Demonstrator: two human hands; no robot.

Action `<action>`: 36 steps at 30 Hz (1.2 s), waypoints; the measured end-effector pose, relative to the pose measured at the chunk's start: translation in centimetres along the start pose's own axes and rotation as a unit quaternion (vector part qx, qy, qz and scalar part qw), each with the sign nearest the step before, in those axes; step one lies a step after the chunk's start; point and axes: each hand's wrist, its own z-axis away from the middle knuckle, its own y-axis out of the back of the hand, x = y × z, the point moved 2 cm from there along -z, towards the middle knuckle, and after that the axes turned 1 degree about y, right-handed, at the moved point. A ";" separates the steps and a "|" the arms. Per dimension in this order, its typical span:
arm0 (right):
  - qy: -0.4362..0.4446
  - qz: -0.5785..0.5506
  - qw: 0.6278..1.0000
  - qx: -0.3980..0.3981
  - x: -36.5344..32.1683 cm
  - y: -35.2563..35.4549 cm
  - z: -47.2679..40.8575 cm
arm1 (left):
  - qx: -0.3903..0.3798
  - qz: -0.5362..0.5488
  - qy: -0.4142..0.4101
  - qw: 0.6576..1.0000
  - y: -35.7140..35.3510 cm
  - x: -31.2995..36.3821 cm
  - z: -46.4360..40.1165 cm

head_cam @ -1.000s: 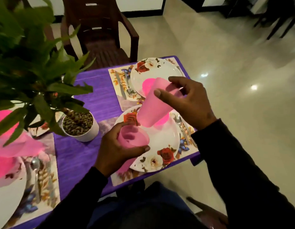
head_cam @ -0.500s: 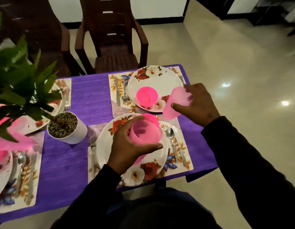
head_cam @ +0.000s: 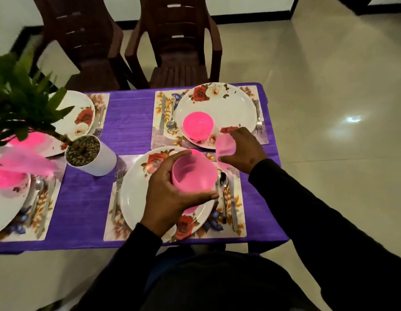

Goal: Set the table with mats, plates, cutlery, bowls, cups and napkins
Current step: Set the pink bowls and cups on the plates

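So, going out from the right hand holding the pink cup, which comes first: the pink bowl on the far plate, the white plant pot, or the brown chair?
From the right hand:
1. Pink bowl, just to its left on the far plate.
2. White plant pot, farther left, mid-table.
3. Brown chair, beyond the table's far edge.

The right hand [head_cam: 244,151] covers most of its pink cup [head_cam: 225,147], hiding whether the base touches the bench. At the left edge, the plate [head_cam: 6,205] is cut off and pink shapes [head_cam: 19,162] blur behind plant leaves [head_cam: 22,104]
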 end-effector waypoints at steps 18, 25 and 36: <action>0.017 0.027 0.999 -0.017 -0.6 -2.5 -0.7 | 0.062 -0.010 0.020 0.998 -1.2 -0.2 0.2; 0.010 0.030 0.999 -0.016 -0.9 -2.7 -1.1 | 0.060 0.002 0.027 0.998 -0.9 -0.4 0.3; -0.009 -0.051 0.995 0.084 -2.7 0.6 -1.0 | 0.056 0.009 0.028 0.998 -0.6 -0.2 -0.1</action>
